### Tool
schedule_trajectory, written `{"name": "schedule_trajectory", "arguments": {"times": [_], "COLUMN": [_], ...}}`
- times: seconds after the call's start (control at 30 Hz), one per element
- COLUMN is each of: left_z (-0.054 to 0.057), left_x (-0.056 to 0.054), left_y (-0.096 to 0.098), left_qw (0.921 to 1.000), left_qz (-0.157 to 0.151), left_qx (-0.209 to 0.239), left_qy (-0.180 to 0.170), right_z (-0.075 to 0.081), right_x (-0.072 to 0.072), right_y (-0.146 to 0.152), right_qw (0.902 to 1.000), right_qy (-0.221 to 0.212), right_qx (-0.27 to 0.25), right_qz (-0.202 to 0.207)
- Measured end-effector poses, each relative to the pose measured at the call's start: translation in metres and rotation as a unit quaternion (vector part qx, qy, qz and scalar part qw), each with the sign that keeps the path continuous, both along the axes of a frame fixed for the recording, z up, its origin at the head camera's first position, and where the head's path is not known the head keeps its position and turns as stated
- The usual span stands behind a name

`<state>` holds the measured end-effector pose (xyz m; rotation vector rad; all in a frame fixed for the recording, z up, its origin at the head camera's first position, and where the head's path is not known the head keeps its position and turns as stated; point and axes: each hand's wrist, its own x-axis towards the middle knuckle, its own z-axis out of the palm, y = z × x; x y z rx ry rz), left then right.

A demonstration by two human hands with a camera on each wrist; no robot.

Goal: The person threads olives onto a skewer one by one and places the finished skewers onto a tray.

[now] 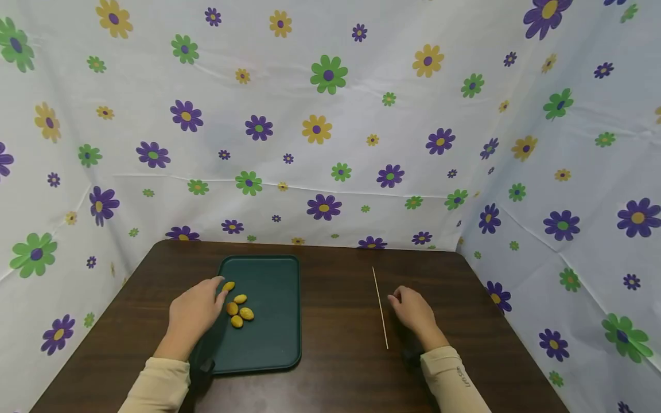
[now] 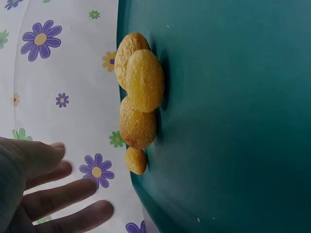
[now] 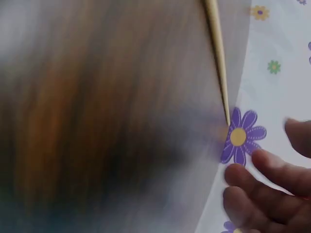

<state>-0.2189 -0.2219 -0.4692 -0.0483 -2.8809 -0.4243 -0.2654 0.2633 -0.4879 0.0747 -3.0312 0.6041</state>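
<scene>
Several small yellow-brown potatoes point(image 1: 247, 314) lie grouped on the left side of a dark green tray point(image 1: 273, 341). My left hand point(image 1: 195, 312) hovers over the tray's left edge beside them; in the left wrist view its fingers point(image 2: 82, 216) are spread and touch no potato. A thin wooden skewer point(image 1: 380, 308) lies lengthwise on the table, right of the tray. Just to the skewer's right is my right hand point(image 1: 412, 310), its fingers loosely bent and nothing held. The right wrist view shows the skewer's pointed tip point(image 3: 224, 97), apart from the fingertips.
The dark brown wooden table point(image 1: 335, 287) carries the tray and skewer. A white flower-printed cloth point(image 1: 289, 218) stands behind the table and along both sides. Bare tabletop lies between tray and skewer.
</scene>
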Motion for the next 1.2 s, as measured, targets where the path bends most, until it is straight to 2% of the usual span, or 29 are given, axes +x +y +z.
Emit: {"name": "schedule_trajectory", "arguments": {"times": [0.13,0.27,0.57,0.77,1.0,1.2], "left_z": [-0.002,-0.004,-0.006,-0.008,-0.008,-0.011], "left_x": [0.002,0.001,-0.003,-0.006,-0.007,-0.006], "left_y": [-0.001,0.000,0.005,0.004,0.006,0.006], "left_qw": [0.9996,0.9986,0.9934,0.9921,0.9921,0.9925], "left_qz": [-0.009,-0.021,-0.041,-0.046,-0.049,-0.044], "left_qx": [0.010,0.016,0.012,0.008,0.009,0.011], "left_qy": [-0.024,-0.046,-0.107,-0.117,-0.115,-0.114], "right_z": [-0.002,-0.002,0.001,0.001,0.003,0.004], "right_x": [0.003,0.007,0.011,0.009,0.010,0.011], "right_y": [-0.006,-0.010,-0.017,-0.021,-0.024,-0.026], "right_qw": [0.9976,0.9946,0.9934,0.9920,0.9875,0.9872], "right_qy": [-0.058,-0.093,-0.115,-0.124,-0.143,-0.146], "right_qx": [-0.037,-0.045,0.001,0.015,0.043,0.043], "right_qz": [0.009,0.013,-0.010,-0.020,-0.050,-0.048]}}
